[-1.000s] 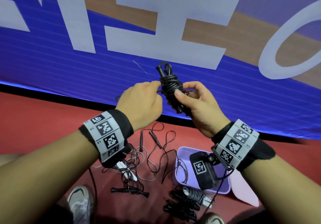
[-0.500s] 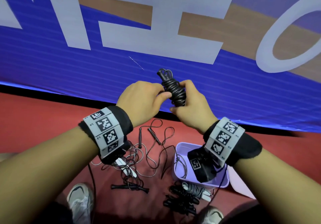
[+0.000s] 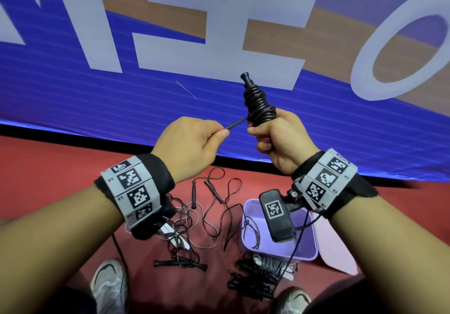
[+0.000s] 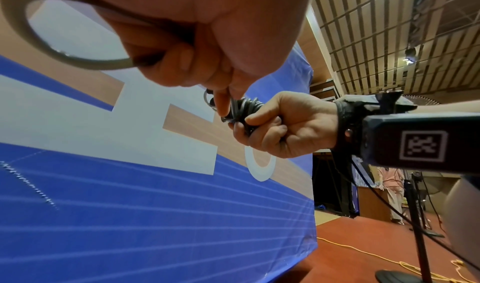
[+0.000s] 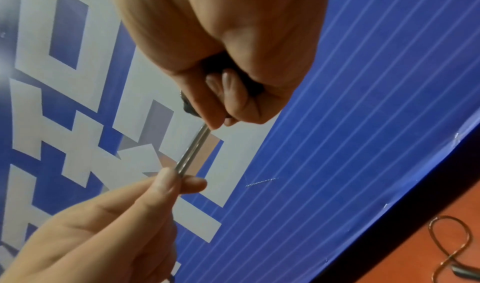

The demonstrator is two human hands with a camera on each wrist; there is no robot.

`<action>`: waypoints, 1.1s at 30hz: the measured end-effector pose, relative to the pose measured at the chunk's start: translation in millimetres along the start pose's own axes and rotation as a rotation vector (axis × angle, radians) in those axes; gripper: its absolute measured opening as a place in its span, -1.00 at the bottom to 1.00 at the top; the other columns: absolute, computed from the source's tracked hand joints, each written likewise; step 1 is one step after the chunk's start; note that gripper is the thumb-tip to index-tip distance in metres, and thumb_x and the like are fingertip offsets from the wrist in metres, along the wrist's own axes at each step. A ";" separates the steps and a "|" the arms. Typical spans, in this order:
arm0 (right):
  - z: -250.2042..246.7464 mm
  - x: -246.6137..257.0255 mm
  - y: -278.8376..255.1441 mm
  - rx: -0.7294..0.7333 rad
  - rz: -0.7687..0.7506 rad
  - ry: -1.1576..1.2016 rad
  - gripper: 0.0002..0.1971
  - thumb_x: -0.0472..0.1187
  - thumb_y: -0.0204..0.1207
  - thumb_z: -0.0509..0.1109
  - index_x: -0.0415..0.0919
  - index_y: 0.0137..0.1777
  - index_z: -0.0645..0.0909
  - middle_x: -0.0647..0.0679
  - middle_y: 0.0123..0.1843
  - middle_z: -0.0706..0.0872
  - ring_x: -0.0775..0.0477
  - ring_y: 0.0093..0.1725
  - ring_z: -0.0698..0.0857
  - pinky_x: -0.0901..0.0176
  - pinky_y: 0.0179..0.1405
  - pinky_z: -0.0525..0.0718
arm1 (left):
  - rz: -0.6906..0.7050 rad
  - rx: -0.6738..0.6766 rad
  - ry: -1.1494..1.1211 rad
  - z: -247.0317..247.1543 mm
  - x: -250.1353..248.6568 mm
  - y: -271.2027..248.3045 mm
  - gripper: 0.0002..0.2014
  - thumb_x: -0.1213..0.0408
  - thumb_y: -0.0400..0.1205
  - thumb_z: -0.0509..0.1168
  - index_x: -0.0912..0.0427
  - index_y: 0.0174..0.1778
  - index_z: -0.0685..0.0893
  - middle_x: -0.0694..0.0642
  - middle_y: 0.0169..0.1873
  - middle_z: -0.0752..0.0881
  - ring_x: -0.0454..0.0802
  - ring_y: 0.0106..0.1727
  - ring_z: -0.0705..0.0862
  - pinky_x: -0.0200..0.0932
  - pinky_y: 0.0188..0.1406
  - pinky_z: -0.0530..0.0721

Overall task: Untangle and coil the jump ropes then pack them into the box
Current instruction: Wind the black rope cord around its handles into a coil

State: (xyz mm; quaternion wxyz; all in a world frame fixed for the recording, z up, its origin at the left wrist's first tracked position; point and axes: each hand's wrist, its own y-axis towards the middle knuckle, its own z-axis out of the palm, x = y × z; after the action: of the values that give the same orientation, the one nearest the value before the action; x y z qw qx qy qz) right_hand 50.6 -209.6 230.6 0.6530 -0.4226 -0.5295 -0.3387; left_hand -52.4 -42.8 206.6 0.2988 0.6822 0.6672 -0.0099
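Note:
A black jump rope [image 3: 259,105], its cord wound round its handles, stands upright in my right hand [image 3: 275,140], which grips the bundle in a fist; the right hand [image 4: 283,131] shows the same in the left wrist view. My left hand [image 3: 194,140] pinches the loose end of the cord [image 3: 236,125] and holds it taut to the left of the bundle; that cord [image 5: 193,152] shows again in the right wrist view. Below on the red floor sits the lilac box [image 3: 302,252], with a thin cord hanging into it. Tangled ropes [image 3: 194,216] lie left of it.
Coiled black and grey ropes [image 3: 258,272] lie in front of the box. A pink lid [image 3: 336,245] rests at its right. A blue banner wall [image 3: 121,94] stands close ahead. My shoes [image 3: 109,287] are at the bottom edge. A stand and yellow cable [image 4: 389,262] are off right.
The left hand has drawn away from the bundle to the left, pulling the cord end taut. The right hand has shifted into a fist low on the bundle, now upright.

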 end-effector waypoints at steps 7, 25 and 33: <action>-12.1 -10.6 -2.9 0.107 0.034 -0.240 -0.59 -0.64 0.41 0.41 -0.21 0.12 0.53 -0.12 -0.16 0.68 -0.01 -0.39 0.47 0.24 -0.57 0.40 | -0.083 0.193 0.127 -0.9 7.2 -4.4 -0.75 0.08 0.77 0.12 0.11 0.21 0.62 -0.01 -0.26 0.60 0.13 -0.18 0.60 0.02 -0.21 0.56; -107.7 -71.1 -70.4 -0.114 0.019 -0.691 -0.39 -0.23 0.22 0.75 -0.14 0.16 0.45 -0.05 -0.16 0.78 -0.02 -0.29 0.69 0.06 -0.27 0.59 | 0.138 0.203 0.181 10.0 -37.1 -10.0 -0.03 0.07 0.35 0.63 0.04 0.66 0.29 0.20 0.43 0.44 0.29 0.30 0.51 0.26 0.22 0.58; -152.8 -134.9 -96.7 0.075 0.243 -0.770 -0.59 -0.36 0.48 0.58 -0.23 0.14 0.40 -0.12 -0.08 0.77 0.01 -0.32 0.81 0.22 -0.48 0.68 | -0.097 0.546 0.080 109.2 -50.3 -35.1 -0.03 0.00 0.47 0.56 0.19 0.68 0.15 0.23 0.49 0.45 0.24 0.45 0.52 0.12 0.33 0.57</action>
State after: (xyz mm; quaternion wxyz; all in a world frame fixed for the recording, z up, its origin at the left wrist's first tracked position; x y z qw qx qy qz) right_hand -1.9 -389.4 104.8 0.4571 -0.5539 -0.6936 -0.0564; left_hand -47.9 -136.6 123.9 0.0764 0.7046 0.6830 -0.1766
